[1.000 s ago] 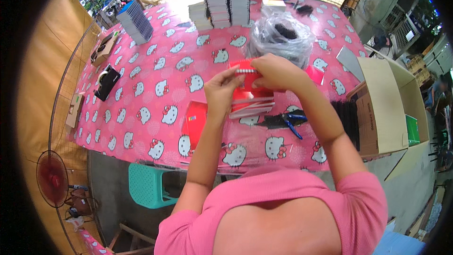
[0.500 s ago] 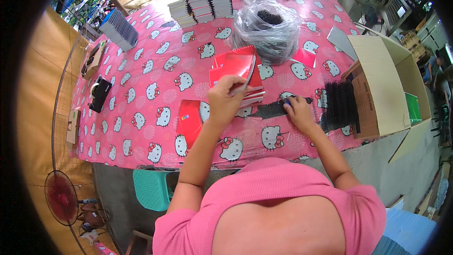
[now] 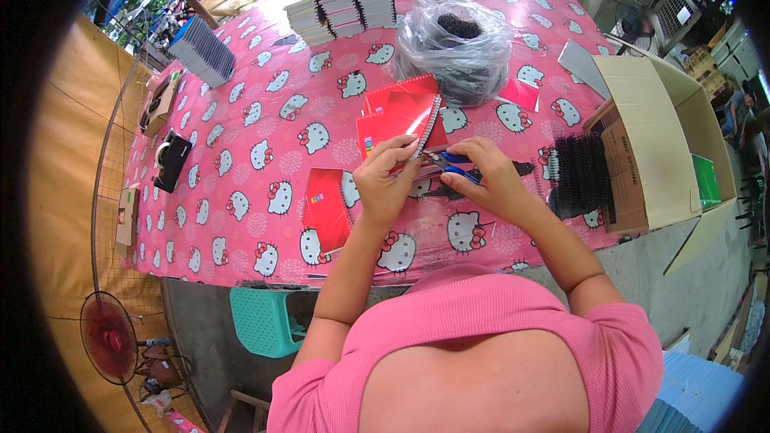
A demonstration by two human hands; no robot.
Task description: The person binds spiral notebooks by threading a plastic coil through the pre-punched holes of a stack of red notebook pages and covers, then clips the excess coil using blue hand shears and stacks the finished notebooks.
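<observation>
While the left hand (image 3: 387, 180), wrist raised, has its grip closed on the near corner of a spiral-bound red notebook (image 3: 393, 122) above the pink surface (image 3: 321, 88), the right, forearm angled inward, grips blue-handled pliers (image 3: 461, 174) pointing toward the coil's end.

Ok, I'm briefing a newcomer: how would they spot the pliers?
Over the pink table, find the person's right hand beside a red notebook. It grips the pliers, whose bright blue handles set them apart from that notebook and the black coils.
</observation>
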